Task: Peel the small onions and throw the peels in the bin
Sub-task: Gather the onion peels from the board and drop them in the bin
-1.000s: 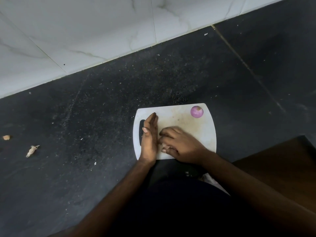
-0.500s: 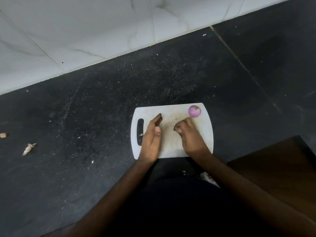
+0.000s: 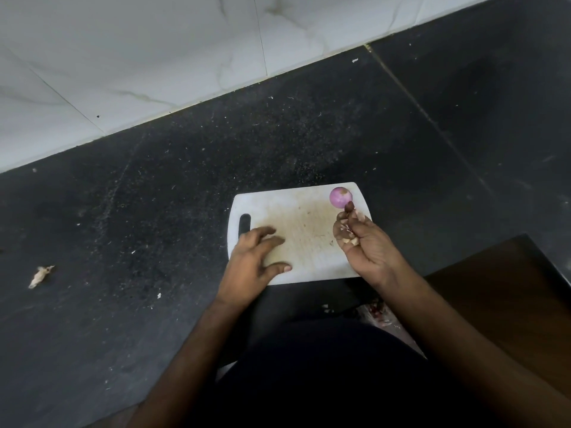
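Observation:
A white cutting board (image 3: 296, 211) lies on the dark counter in front of me. One small peeled purple onion (image 3: 340, 197) sits at the board's far right corner. My right hand (image 3: 367, 245) is raised over the board's right side, palm turned up, cupped around a small heap of onion peels (image 3: 347, 233); its fingertips are just below the onion. My left hand (image 3: 253, 261) rests on the board's near left part, fingers spread, holding nothing. No bin is in view.
A loose peel scrap (image 3: 40, 275) lies on the black counter (image 3: 154, 196) far left. White marble wall tiles (image 3: 139, 57) run along the back. A brown wooden surface (image 3: 509, 304) sits at the right. A bag with reddish bits (image 3: 378, 313) shows below the board.
Both hands had been sweeping peels together on the board. My right hand has now lifted, turned palm up with the gathered peels and moved right; my left hand has spread flat.

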`<action>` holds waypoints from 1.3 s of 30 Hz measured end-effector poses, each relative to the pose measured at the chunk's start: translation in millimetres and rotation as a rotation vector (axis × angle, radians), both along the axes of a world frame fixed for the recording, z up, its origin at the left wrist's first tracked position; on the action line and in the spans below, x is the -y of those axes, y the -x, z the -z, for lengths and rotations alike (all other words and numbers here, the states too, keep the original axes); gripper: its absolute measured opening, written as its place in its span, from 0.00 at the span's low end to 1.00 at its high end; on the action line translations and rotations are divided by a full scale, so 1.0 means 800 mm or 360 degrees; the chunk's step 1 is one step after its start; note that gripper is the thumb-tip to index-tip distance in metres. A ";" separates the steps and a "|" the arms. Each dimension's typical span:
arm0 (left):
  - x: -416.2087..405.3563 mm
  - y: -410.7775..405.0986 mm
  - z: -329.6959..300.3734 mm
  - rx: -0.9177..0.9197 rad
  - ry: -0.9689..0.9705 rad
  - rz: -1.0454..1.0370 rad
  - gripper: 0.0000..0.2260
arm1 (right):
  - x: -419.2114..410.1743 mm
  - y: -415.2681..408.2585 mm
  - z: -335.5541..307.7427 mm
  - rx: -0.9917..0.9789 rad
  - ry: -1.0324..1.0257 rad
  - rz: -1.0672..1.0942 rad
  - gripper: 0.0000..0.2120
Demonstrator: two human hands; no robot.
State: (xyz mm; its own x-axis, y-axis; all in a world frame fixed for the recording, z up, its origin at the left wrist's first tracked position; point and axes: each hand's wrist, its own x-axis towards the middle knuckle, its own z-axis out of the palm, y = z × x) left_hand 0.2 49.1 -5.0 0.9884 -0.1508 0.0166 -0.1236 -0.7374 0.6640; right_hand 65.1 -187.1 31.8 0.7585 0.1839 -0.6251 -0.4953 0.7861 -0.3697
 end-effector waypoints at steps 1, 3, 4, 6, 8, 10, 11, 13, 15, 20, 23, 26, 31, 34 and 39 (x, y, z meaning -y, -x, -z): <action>0.001 -0.004 0.002 0.0005 0.0025 -0.0023 0.23 | 0.000 0.001 -0.001 -0.0022 -0.0010 -0.0052 0.14; 0.002 -0.012 0.006 -0.0012 0.0134 -0.0100 0.18 | 0.000 0.002 -0.001 -0.0039 0.0001 -0.0141 0.15; 0.003 -0.016 0.006 -0.0023 0.0165 -0.0137 0.14 | 0.000 0.002 -0.001 -0.0041 0.0045 -0.0168 0.15; 0.005 -0.023 0.007 -0.0059 0.0184 -0.0177 0.13 | 0.002 0.001 -0.001 -0.0005 0.0237 -0.0213 0.16; 0.006 -0.029 0.005 -0.0094 0.0194 -0.0168 0.14 | 0.005 0.000 -0.003 0.0087 0.0510 -0.0299 0.17; 0.007 -0.033 0.003 -0.0091 0.0151 -0.0141 0.15 | 0.005 0.000 -0.005 0.0178 0.0868 -0.0374 0.17; 0.008 -0.035 0.001 -0.0073 0.0106 -0.0127 0.15 | 0.005 0.000 -0.003 0.0241 0.1077 -0.0388 0.16; 0.013 -0.039 -0.005 -0.0029 0.0023 -0.0080 0.14 | 0.004 0.002 0.002 0.0466 0.1507 -0.0432 0.17; 0.025 -0.039 -0.013 -0.0076 0.0082 -0.0119 0.12 | 0.006 0.005 0.009 0.0683 0.1884 -0.0537 0.23; 0.061 -0.037 -0.033 -0.0192 0.0559 -0.0350 0.07 | 0.013 0.015 0.019 0.0947 0.2235 -0.0586 0.27; 0.075 -0.045 -0.038 -0.0084 0.0451 -0.0181 0.08 | 0.018 0.017 0.020 0.1114 0.2565 -0.0836 0.17; 0.083 -0.056 -0.031 -0.0003 0.0275 0.0014 0.10 | 0.022 0.021 0.022 0.1187 0.2780 -0.1236 0.12; 0.089 -0.061 -0.015 -0.0040 0.0147 0.0100 0.09 | 0.017 0.030 0.018 0.1140 0.2980 -0.1582 0.12; 0.088 -0.068 -0.015 -0.0059 0.0222 0.0049 0.07 | 0.014 0.031 0.019 0.1157 0.3117 -0.1631 0.13; 0.092 -0.064 -0.015 0.0010 0.0127 0.0154 0.04 | 0.008 0.034 0.019 0.1073 0.3095 -0.1539 0.13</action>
State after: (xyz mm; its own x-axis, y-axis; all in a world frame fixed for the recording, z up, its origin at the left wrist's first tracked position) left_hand 51.4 -24.5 6.9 0.9691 -0.2435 0.0385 -0.1961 -0.6667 0.7191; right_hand 38.2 -193.3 16.7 0.9557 0.1926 -0.2226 0.1023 -0.9264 -0.3623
